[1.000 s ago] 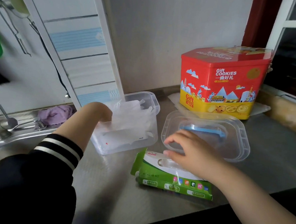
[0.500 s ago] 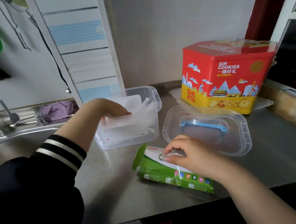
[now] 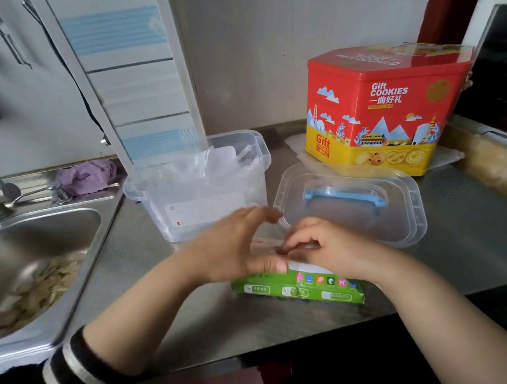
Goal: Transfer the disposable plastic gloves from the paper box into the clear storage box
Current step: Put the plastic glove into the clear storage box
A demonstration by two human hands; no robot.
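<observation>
- Sink far left, with food scraps in the basin and a purple cloth on its back ledge; neither bears on the job.
- Storage box stands open on the counter, behind and a little left of the hands, already holding a loose heap of gloves.
- Left hand is over the left end of the paper box, fingers spread and half open, thumb lying on the box's top edge; no clear hold on anything (blurred, so I cannot tell for sure).
- Paper box lies flat at the counter's near edge, long axis running left to right, its opening face up under both hands.
- Right hand is curled at that opening, fingertips pinched on what looks like thin film; probably the next glove, though too blurred to confirm.
- Judgement: the right hand is nearer the opening, the left nearer the storage box, so the lift goes up, back and left.
- Lid, with its blue handle, lies just behind the right hand; cookie tin stands beyond.
</observation>
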